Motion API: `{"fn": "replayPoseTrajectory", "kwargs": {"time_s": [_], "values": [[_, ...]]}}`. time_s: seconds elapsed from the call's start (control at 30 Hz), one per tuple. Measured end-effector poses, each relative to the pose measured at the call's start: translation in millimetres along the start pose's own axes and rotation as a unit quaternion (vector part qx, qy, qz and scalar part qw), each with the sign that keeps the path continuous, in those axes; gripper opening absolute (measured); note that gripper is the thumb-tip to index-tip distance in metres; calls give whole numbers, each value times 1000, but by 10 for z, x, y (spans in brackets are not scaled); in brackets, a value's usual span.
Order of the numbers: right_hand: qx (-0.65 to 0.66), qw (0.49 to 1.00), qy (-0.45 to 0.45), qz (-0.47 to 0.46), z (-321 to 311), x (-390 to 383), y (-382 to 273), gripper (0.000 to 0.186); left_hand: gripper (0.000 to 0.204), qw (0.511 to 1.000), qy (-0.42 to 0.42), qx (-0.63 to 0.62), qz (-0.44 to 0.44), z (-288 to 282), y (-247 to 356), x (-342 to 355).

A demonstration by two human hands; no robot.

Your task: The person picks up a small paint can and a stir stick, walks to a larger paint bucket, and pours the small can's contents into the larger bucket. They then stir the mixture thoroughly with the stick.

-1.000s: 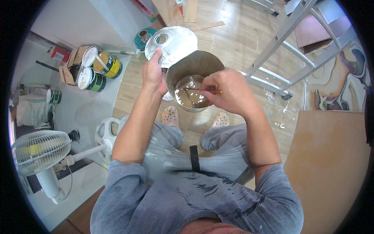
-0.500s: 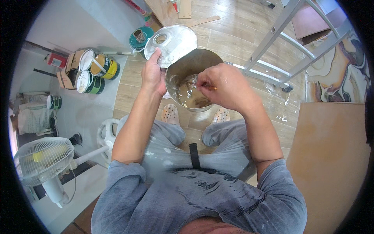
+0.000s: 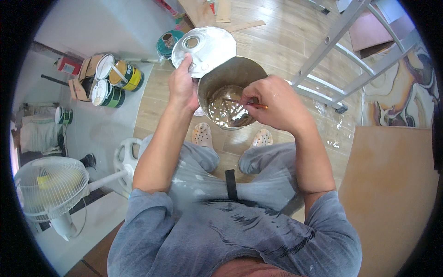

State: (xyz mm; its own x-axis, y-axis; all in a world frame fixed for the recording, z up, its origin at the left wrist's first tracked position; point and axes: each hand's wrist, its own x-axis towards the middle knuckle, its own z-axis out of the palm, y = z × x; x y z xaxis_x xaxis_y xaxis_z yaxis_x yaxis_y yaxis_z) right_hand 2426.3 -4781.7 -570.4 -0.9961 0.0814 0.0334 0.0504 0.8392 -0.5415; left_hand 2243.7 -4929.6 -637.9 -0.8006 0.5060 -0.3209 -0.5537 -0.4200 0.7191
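Observation:
An open metal can (image 3: 211,78) with glinting brownish liquid (image 3: 220,112) in the bottom sits in front of me at hand height. Its silver lid (image 3: 207,46), with a round spout hole, is bent up and back at the far left rim. My left hand (image 3: 183,83) grips the lid at that edge, thumb on top. My right hand (image 3: 267,101) reaches over the can, fingers closed on a thin stick (image 3: 259,105) with an orange end, whose other end reaches into the can over the liquid. Below, my perforated clogs (image 3: 201,135) stand on the wood-look floor.
Several paint buckets (image 3: 126,75) and a cardboard box (image 3: 85,78) stand at left, a teal container (image 3: 167,48) behind the lid. A white pedestal fan (image 3: 50,187) is lower left. An aluminium ladder (image 3: 337,55), a marbled panel (image 3: 394,92) and a tan board (image 3: 387,194) are at right.
My right hand has moved about inside the can's mouth with the stick, shifting up and then slightly right, and the liquid's glints changed. My left hand and the lid have moved only slightly.

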Motion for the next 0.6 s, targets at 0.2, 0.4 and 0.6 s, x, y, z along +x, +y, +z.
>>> {"fn": "replayPoseTrajectory", "kwargs": {"time_s": [0.2,0.4,0.6], "values": [[-23,997,75,1,25,34,81,10,49,1000,-7,12,17,89,56,-84],[54,996,63,-29,23,55,65,8,49,991,-56,42,117,92,130,-107],[69,990,101,-76,59,99,33,6,49,984,-38,58,162,68,271,-110]]}}
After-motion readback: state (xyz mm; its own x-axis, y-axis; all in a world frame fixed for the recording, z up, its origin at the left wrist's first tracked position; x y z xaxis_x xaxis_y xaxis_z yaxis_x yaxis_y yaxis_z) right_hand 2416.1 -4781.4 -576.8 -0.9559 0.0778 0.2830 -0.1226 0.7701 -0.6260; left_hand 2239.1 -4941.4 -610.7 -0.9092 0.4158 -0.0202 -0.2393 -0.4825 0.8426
